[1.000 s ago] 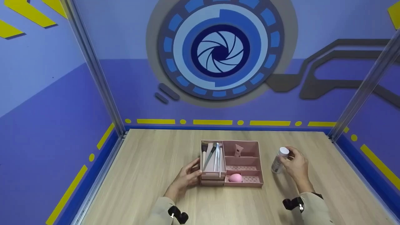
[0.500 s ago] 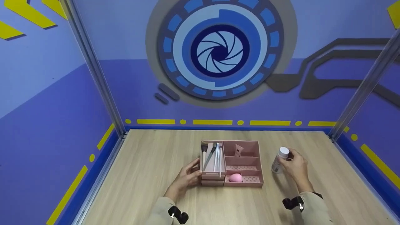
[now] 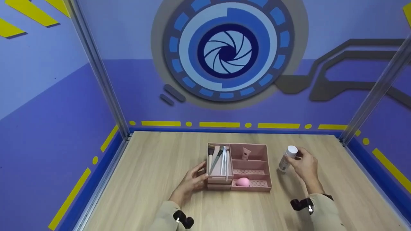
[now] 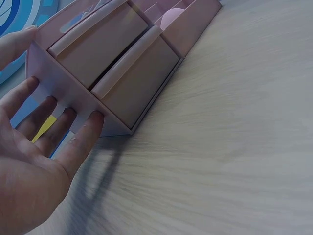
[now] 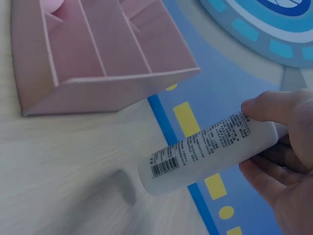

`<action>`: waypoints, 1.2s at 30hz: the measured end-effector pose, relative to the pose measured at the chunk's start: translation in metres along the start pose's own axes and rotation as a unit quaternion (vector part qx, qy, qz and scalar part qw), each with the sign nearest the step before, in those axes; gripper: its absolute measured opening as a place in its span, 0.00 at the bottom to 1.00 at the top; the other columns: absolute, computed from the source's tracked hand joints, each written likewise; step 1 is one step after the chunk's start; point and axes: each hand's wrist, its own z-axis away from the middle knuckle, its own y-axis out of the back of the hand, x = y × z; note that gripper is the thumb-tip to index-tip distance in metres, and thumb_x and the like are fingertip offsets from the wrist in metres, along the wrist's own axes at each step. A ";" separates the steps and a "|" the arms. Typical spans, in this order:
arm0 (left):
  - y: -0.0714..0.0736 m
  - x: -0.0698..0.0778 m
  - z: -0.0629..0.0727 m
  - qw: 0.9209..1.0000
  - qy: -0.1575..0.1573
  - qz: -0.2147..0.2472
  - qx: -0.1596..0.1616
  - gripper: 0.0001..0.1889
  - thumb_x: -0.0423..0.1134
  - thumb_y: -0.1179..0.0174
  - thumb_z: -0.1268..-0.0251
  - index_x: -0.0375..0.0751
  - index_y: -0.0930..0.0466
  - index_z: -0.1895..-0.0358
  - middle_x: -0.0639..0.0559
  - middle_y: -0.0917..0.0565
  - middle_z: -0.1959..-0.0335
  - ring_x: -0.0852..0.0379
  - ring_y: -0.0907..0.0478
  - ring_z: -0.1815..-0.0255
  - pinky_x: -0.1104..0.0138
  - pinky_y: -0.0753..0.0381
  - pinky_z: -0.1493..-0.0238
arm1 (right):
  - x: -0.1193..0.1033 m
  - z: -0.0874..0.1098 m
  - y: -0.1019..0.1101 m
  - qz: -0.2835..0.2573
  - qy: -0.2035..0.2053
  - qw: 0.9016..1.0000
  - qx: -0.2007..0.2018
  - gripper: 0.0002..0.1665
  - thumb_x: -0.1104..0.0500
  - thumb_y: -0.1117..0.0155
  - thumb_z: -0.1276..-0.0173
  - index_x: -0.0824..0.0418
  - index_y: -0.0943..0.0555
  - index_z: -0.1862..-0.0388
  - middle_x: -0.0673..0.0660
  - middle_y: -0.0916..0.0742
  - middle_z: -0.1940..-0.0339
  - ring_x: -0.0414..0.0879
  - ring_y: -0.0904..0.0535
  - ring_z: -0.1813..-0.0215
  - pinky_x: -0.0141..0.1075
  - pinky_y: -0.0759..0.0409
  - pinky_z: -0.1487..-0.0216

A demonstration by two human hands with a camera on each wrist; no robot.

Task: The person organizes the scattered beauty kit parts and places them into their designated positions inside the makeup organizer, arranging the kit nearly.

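Observation:
A pink desk organizer (image 3: 251, 164) stands on the table. Its left tray holds several makeup brushes (image 3: 215, 160); a small pink tube (image 3: 246, 154) leans in the back right compartment, and a pink makeup sponge (image 3: 242, 182) lies in the front one. My left hand (image 3: 189, 182) rests its fairly straight fingertips on the organizer's left side, beside two small drawers (image 4: 134, 76). To the right of the organizer, my right hand (image 3: 306, 165) pinches a white-capped bottle (image 3: 284, 163) near its top. The bottle (image 5: 195, 154) hangs tilted just above the table, its printed label and barcode visible.
Purple-blue wall panels (image 3: 135, 86) close off the wooden table (image 3: 154, 160) at the back and sides. Metal posts (image 3: 106, 80) rise at the back corners. Black wrist mounts (image 3: 183, 219) sit on both sleeves.
The bottle has risen slightly off the table in my right hand. My left hand stays on the organizer's side. The head view has shifted a little.

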 end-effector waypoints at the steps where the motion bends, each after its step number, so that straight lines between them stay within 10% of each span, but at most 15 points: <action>1: 0.000 0.000 0.000 1.000 0.001 0.002 0.001 0.38 0.41 0.38 0.34 0.43 0.45 0.24 0.34 0.39 0.26 0.45 0.31 0.32 0.49 0.30 0.34 | -0.004 -0.001 0.000 -0.002 0.004 1.000 0.006 0.32 0.58 0.28 0.41 0.70 0.25 0.40 0.73 0.17 0.48 0.66 0.19 0.47 0.52 0.20 0.47; 36: -0.002 -0.001 0.002 1.000 0.010 0.022 0.010 0.40 0.42 0.36 0.36 0.45 0.45 0.23 0.36 0.38 0.26 0.47 0.30 0.34 0.51 0.28 0.36 | -0.078 -0.013 -0.023 -0.117 0.110 0.986 0.047 0.29 0.66 0.22 0.50 0.73 0.21 0.48 0.70 0.14 0.55 0.61 0.15 0.53 0.48 0.17 0.53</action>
